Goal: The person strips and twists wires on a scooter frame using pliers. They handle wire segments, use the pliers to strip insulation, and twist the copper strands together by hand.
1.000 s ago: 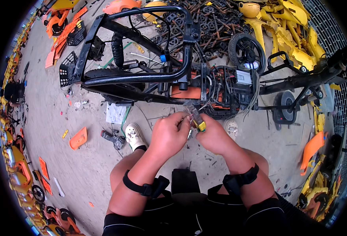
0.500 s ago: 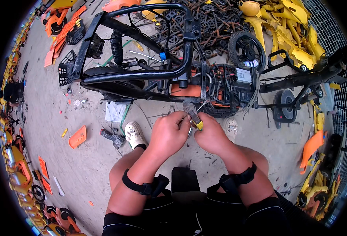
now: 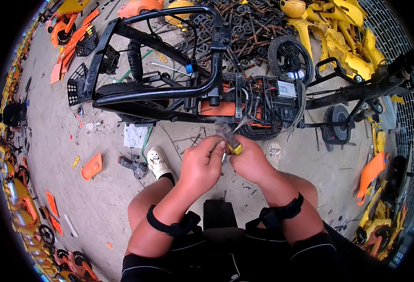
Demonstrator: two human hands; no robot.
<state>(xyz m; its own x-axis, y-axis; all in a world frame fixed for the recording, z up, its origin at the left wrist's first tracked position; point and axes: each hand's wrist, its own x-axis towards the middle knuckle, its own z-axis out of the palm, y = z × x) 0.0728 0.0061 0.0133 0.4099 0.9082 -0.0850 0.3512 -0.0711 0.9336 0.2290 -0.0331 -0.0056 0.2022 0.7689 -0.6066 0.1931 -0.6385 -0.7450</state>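
Observation:
My left hand and my right hand are close together, in front of the black scooter frame. Between them is a small, clear-grey oblong piece with a yellow end; its kind is too blurred to tell. My right fingers are curled round it. A thumb-and-finger pinch closes my left hand against its side, and whatever lies inside that pinch is hidden. Just beyond my hands, thin loose wires hang from the frame's open middle, by the orange panel.
A cordless power tool lies beside my left shoe. An orange plastic piece is on the floor at left. Behind the frame rise a heap of rusty metal parts and yellow body panels. A loose wheel leans there.
The whole scene has shifted slightly left in view. Both hands keep their hold around the grey-and-yellow piece, with the left fingers slightly changed in position.

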